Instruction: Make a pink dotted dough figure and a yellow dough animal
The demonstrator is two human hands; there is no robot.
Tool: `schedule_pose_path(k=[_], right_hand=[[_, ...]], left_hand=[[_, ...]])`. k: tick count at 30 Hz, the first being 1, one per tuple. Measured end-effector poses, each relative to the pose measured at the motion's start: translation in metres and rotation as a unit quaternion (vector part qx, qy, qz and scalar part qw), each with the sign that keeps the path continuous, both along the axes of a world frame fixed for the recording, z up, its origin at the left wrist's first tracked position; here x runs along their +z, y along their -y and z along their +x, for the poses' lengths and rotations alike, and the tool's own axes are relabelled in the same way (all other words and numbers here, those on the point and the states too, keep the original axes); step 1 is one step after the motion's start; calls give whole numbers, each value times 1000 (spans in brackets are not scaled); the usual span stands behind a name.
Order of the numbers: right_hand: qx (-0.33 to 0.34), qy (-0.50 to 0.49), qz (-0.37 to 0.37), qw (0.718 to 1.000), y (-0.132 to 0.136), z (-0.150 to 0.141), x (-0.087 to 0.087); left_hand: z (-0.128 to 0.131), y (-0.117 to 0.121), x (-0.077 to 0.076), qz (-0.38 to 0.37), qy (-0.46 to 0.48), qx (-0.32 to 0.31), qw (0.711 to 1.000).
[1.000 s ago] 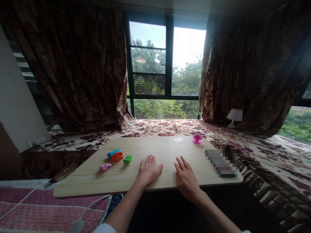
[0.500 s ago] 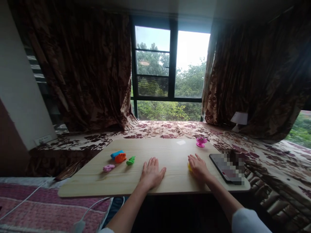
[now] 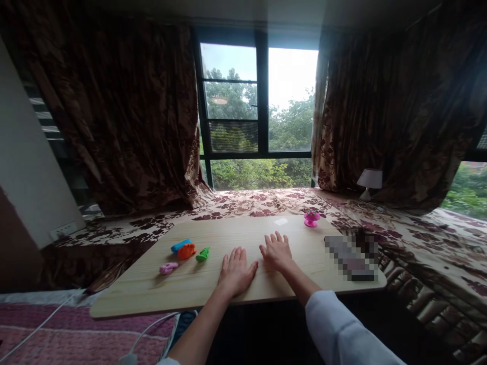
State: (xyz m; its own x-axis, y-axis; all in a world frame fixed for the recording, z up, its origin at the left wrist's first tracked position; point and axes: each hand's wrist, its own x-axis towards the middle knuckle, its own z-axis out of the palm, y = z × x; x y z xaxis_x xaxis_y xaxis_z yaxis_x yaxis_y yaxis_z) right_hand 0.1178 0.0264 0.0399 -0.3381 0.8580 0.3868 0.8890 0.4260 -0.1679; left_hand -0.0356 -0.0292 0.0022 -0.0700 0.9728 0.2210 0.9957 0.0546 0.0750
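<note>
My left hand (image 3: 236,274) lies flat on the pale wooden tabletop (image 3: 160,295), palm down, with fingers stretched and thumb out to the right. Just right of it is my right hand (image 3: 277,252), palm down, fingers apart and slightly bent. Whether anything sits beneath its palm is hidden. Left of my hands lie small clay-like pieces: a green one (image 3: 203,254), an orange one (image 3: 186,250) against a blue one (image 3: 180,246), and a pink one (image 3: 168,268). A magenta piece (image 3: 311,219) with green dots on top stands near the table's far right corner.
A dark flat item, blurred out (image 3: 352,258), rests at the table's right side. Behind the table is a flower-patterned cover (image 3: 262,200) with a white lamp (image 3: 370,180) on it. A white cable (image 3: 146,332) hangs at the front left.
My right hand has moved left across the table, towards my left hand. The yellow piece seen beside its palm no longer shows. My left hand stays put while the view shifts slightly.
</note>
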Motion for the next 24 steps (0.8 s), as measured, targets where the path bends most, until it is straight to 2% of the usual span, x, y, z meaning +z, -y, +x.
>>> schedule_pose_path(k=[3, 6, 8, 11, 13, 16, 18, 21, 24], right_hand=[[-38, -4, -13, 999, -23, 16, 5], [-52, 3, -31, 998, -21, 47, 1], [-42, 12, -35, 998, -3, 67, -6], [-3, 25, -35, 999, 38, 86, -18], [23, 28, -31, 999, 64, 84, -23], [51, 19, -17, 998, 85, 57, -26], [60, 8, -6, 998, 81, 31, -23], [38, -12, 3, 999, 50, 0, -13], [-14, -29, 0, 999, 7, -2, 0]], left_hand=[[-1, 1, 0, -1, 0, 1, 1000], [-2, 1, 0, 0, 7, 2, 1000], [-2, 0, 0, 2, 14, 2, 1000], [-1, 0, -1, 4, 21, 1, 1000], [0, 0, -1, 5, 22, 1, 1000], [1, 0, -1, 6, 15, 0, 1000], [1, 0, 0, 4, 7, -1, 1000], [1, -1, 0, 0, -4, -2, 1000], [0, -2, -1, -1, -10, -3, 1000]])
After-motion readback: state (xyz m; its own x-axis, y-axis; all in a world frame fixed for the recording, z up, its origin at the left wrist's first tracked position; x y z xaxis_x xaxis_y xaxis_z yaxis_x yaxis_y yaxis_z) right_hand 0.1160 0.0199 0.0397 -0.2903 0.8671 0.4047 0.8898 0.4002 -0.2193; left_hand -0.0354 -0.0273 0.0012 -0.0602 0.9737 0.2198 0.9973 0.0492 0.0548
